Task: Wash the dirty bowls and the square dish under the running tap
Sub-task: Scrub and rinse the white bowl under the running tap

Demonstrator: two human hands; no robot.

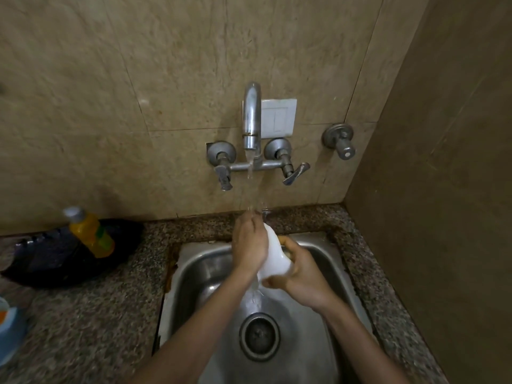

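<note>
Two hands are holding a white dish (273, 257) under the running tap (251, 117).
Your left hand (250, 242) is gripping its top edge, fingers curled; your right hand (302, 278) is pinching its bottom edge, over the sink (199, 273).

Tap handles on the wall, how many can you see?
3: a left handle and a right lever on the mixer below the running spout, and a separate round knob further right on the wall. None seems hidden.
</note>
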